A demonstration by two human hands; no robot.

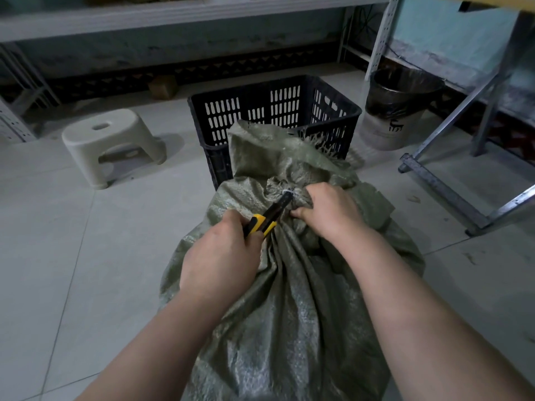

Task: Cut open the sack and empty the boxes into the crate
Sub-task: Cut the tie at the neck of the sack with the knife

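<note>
A large grey-green woven sack [298, 308] stands on the floor in front of me, its neck bunched and bound with a white tie [288, 193]. My left hand [220, 256] grips a yellow and black utility knife [265, 219], whose tip touches the white tie. My right hand [327, 211] pinches the gathered sack fabric just right of the tie. The sack's loose top flap leans against a black slotted plastic crate [333, 107] right behind it. What is inside the sack is hidden.
A pale plastic stool [107, 140] stands to the left on the tiled floor. A bin lined with a dark bag [393, 111] sits right of the crate. A metal shelf frame [451, 186] crosses the floor at the right; more shelving runs along the back.
</note>
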